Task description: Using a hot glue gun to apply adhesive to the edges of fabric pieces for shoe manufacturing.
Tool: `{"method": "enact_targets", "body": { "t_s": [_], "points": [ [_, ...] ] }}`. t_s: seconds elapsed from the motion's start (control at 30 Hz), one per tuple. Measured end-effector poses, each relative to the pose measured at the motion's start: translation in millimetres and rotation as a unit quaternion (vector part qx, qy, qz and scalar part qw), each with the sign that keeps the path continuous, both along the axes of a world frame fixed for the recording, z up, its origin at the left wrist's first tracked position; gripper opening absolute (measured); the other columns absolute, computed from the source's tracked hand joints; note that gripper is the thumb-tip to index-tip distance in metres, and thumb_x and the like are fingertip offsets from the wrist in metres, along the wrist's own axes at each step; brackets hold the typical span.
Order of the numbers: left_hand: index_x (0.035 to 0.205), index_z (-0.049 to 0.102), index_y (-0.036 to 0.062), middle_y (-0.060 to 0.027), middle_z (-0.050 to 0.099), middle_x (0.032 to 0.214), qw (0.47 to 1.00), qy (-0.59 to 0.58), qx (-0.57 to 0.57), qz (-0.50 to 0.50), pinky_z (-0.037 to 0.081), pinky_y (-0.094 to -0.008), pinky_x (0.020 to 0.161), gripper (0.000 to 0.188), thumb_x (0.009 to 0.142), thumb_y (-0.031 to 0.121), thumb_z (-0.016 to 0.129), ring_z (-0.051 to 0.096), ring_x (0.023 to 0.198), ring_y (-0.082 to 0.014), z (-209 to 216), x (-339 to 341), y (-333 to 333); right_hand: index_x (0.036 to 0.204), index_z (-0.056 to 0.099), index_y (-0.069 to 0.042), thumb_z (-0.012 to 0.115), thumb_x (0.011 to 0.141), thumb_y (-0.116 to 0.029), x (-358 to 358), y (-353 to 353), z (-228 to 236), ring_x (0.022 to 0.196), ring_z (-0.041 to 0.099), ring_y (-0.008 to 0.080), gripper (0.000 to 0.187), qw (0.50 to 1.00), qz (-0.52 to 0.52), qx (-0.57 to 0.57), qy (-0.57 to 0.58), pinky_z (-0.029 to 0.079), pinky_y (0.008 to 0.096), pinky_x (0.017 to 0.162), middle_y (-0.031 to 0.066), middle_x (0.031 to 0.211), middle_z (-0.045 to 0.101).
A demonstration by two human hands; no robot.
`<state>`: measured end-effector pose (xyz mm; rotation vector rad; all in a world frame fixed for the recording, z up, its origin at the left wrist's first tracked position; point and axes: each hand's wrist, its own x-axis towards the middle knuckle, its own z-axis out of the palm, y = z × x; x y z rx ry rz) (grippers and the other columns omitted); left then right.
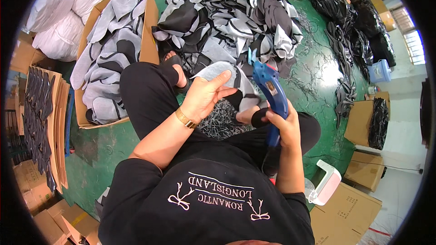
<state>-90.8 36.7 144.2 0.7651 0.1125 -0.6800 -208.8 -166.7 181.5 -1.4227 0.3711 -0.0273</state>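
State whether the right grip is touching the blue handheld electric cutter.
Touching. The head view shows the right grip around the blue handheld electric cutter, its thumb lying across the lower body.

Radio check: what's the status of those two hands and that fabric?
Left hand pinching grey fabric piece. Right hand gripping blue handheld cutter. Cutter's head near the fabric; contact unclear. Loose fabric pile just beyond.

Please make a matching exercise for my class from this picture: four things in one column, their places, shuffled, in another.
Things
1. Blue handheld cutting tool
2. Pale grey fabric piece
3. Gold-coloured wristband
4. Bulging white sacks

Places
A. Around the left wrist
B. Upper left of the picture
C. Gripped in the right hand
D. Pinched in the left hand

Pairs: 1-C, 2-D, 3-A, 4-B
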Motion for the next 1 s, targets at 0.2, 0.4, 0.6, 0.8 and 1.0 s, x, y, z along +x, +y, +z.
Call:
{"method": "enact_targets", "body": {
  "t_s": [0.2, 0.4, 0.6, 0.8, 1.0],
  "points": [
    [0.114, 0.057, 0.001, -0.0064, 0.064, 0.107, 0.994, -0.076, 0.043, 0.06, 0.054, -0.0326, 0.084, 0.027, 0.089, 0.007, 0.062, 0.063, 0.096, -0.0174, 3, -3, -8, 0.106, 0.054, 0.002, 0.071, 0.072, -0.008, -26, -3, 2, 0.061, 0.057, 0.0137, 0.04, 0.996, 0.061, -0.018, 0.066, 0.049, 0.0272, 0.058, 0.0045, 0.077, 0.057],
    [0.116, 0.056, 0.0001, -0.0077, 0.064, 0.109, 0.991, -0.104, 0.034, 0.076, 0.052, -0.0334, 0.088, 0.028, 0.088, 0.001, 0.061, 0.062, 0.1, -0.0178, 8, -10, -12, 0.107, 0.055, 0.002, 0.07, 0.072, -0.004, -34, 2, -7, 0.06, 0.056, 0.0123, 0.039, 0.994, 0.068, -0.014, 0.085, 0.048, 0.0258, 0.053, 0.0042, 0.077, 0.058],
    [0.11, 0.06, -0.0023, -0.0086, 0.065, 0.103, 0.988, -0.113, 0.049, 0.099, 0.054, -0.0304, 0.082, 0.025, 0.085, 0.002, 0.064, 0.064, 0.092, -0.0162, 10, -14, -13, 0.111, 0.054, 0.002, 0.068, 0.074, -0.003, -35, 3, -14, 0.061, 0.055, 0.0089, 0.04, 0.995, 0.065, -0.014, 0.074, 0.047, 0.0239, 0.056, 0.0038, 0.084, 0.06],
    [0.108, 0.062, -0.0014, -0.0077, 0.066, 0.1, 0.984, -0.132, 0.058, 0.106, 0.054, -0.0297, 0.081, 0.023, 0.085, 0.002, 0.064, 0.064, 0.088, -0.0155, 10, -13, -12, 0.111, 0.054, 0.002, 0.068, 0.074, -0.004, -31, 8, -8, 0.062, 0.056, 0.0089, 0.04, 0.996, 0.053, 0.016, 0.066, 0.047, 0.0239, 0.056, 0.0038, 0.083, 0.06],
    [0.106, 0.063, -0.0024, -0.0066, 0.066, 0.098, 0.977, -0.178, 0.085, 0.084, 0.053, -0.0285, 0.079, 0.021, 0.084, -0.002, 0.06, 0.064, 0.085, -0.0144, 12, -11, -9, 0.111, 0.054, 0.002, 0.067, 0.074, -0.003, -31, 2, -12, 0.064, 0.057, 0.0095, 0.04, 0.995, 0.065, 0.022, 0.067, 0.048, 0.0245, 0.056, 0.0074, 0.094, 0.064]
  ]
}}
